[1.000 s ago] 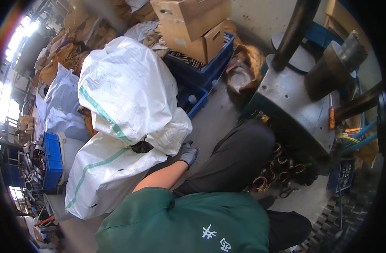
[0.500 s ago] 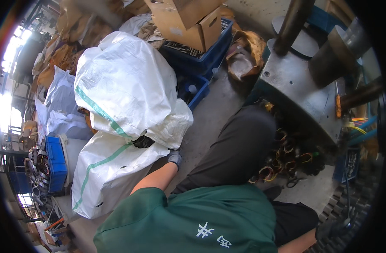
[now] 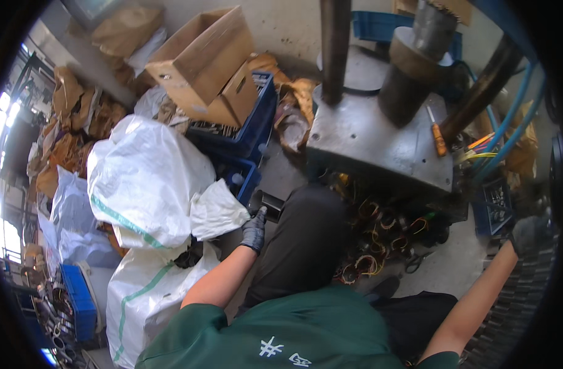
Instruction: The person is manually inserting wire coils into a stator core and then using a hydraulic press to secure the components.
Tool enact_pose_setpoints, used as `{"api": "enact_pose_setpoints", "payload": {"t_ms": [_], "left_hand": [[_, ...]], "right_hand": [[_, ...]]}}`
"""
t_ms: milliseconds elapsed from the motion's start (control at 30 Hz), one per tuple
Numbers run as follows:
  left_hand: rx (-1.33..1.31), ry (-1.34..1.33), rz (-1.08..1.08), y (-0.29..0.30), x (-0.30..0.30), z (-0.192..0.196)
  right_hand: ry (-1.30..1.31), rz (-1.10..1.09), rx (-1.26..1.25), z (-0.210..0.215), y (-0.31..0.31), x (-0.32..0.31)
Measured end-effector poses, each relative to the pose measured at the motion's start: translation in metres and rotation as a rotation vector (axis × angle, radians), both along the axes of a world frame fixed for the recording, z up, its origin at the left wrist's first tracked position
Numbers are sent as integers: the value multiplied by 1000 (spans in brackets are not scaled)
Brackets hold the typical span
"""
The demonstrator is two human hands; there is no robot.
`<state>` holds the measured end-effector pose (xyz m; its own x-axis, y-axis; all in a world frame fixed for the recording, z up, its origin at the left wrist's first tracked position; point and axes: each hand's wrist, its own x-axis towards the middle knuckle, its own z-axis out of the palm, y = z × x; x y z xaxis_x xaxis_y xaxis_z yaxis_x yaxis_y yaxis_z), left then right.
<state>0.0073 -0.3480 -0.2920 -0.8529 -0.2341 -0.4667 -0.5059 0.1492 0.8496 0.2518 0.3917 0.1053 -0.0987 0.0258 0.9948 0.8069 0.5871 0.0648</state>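
My left hand (image 3: 254,231), in a grey glove, grips a short dark metal tube (image 3: 267,205) beside my left knee. The tube's hollow end faces up. Just left of it, the loose flap of a white woven sack (image 3: 149,178) with a green stripe hangs close to my fingers. My right hand (image 3: 528,235), in a dark glove, reaches out to the far right above stacked dark metal pieces (image 3: 509,307). Its fingers are dim and blurred, so what they touch is unclear.
Ahead stands a steel press table (image 3: 380,135) with thick columns and an orange-handled screwdriver (image 3: 438,138). Copper-wound rings (image 3: 367,264) lie on the floor under it. A cardboard box (image 3: 201,67) sits on a blue crate (image 3: 263,111). Small parts fill a blue bin (image 3: 493,209).
My left hand has come up from beside the sack's opening and now shows the tube. My right arm has stretched out to the right. The view has turned rightward.
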Motion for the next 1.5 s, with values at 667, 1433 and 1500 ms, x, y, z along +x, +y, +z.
{"api": "enact_pose_setpoints", "payload": {"t_ms": [667,1433,1500], "left_hand": [[1148,396,-603,237,-79,362],[1107,798,-107,407,-192,515],[1084,908,-171,407,-182,515]], "right_hand": [[891,1111,-433,6,-75,-55],[922,945,-506,3,-87,-65],[934,965,-520,2,-87,-66]]}}
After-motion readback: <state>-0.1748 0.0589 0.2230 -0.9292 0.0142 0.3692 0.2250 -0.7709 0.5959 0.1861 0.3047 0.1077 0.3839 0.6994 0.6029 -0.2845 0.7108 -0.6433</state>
